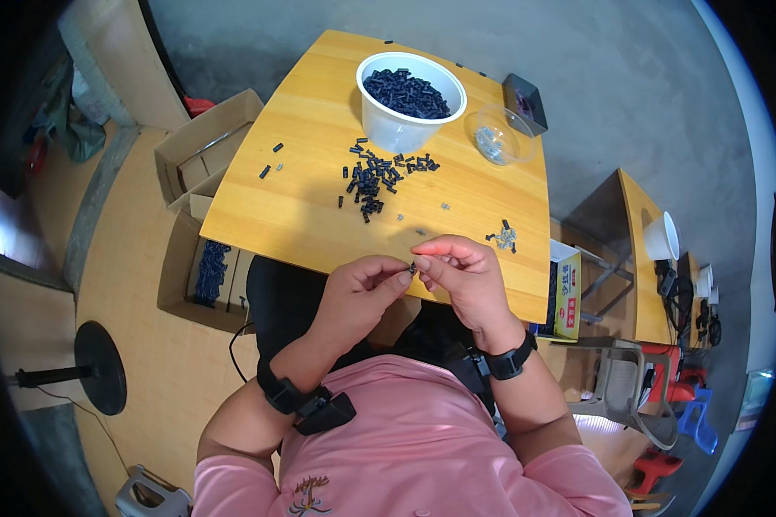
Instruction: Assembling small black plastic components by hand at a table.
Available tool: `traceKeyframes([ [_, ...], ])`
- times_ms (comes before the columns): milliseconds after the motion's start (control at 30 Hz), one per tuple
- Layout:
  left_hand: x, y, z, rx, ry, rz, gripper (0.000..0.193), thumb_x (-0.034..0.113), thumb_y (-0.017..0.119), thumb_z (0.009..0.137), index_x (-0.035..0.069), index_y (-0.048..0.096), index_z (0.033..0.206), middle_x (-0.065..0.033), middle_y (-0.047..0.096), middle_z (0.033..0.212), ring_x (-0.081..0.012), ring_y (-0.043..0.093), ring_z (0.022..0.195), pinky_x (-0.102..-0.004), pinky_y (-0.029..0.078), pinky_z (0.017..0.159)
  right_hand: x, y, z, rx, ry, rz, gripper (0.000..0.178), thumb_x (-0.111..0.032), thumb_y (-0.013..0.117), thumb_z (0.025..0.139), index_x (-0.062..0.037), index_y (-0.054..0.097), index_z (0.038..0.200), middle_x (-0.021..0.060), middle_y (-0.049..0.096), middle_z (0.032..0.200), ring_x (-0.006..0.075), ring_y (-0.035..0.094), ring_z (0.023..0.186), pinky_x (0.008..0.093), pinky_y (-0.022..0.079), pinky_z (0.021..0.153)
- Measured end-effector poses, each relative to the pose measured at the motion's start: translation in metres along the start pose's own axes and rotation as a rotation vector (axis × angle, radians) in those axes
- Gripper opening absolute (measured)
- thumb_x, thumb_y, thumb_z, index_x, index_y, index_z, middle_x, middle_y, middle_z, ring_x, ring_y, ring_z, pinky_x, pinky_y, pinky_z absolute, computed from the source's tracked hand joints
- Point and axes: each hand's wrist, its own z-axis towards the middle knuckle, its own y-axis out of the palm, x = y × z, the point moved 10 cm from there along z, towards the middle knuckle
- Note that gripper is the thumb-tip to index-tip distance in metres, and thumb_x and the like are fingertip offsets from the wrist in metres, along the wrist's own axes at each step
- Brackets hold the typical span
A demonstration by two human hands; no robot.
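Over the near edge of the wooden table (284, 215), my two hands meet fingertip to fingertip. My left hand (362, 297) pinches a small black plastic part (412, 268), mostly covered by the fingers. My right hand (464, 280) is closed at the same spot, thumb and forefinger pressed together; what they grip is too small to make out. Beyond my hands lies a loose pile of small black cylindrical parts (372, 177). A little heap of small silvery metal pieces (505, 236) with a few black parts lies to the right of my right hand.
A white tub (397, 129) full of black parts stands at the back. Right of it are a clear round bowl (519, 146) with metal pieces and a black box (526, 105). Cardboard boxes (174, 276) stand left of the table; a grey chair (616, 379) is at right.
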Motion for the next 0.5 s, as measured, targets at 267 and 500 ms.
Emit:
traceKeyframes([
  [267,0.005,0.0,-0.003,-0.022,-0.016,-0.038,0.016,0.014,0.062,0.091,0.001,0.065,0.1,-0.0005,0.064,0.085,-0.0067,0.057,0.078,-0.0208,0.045,0.071,-0.003,0.007,-0.002,-0.059,0.006,-0.062,0.013,0.001,0.063,0.087,-0.0015,0.067,0.1,0.0001,0.065,0.081,0.0048,0.055,0.065,0.0179,0.044,0.06],
  [500,0.003,-0.001,-0.004,-0.032,-0.03,-0.112,0.014,0.014,0.063,0.091,0.002,0.067,0.096,0.001,0.063,0.082,-0.0054,0.055,0.074,-0.02,0.044,0.069,-0.016,0.015,0.0,-0.136,-0.116,-0.159,0.015,0.004,0.064,0.085,-0.0003,0.068,0.099,0.0023,0.062,0.09,0.006,0.055,0.07,0.0185,0.044,0.062],
])
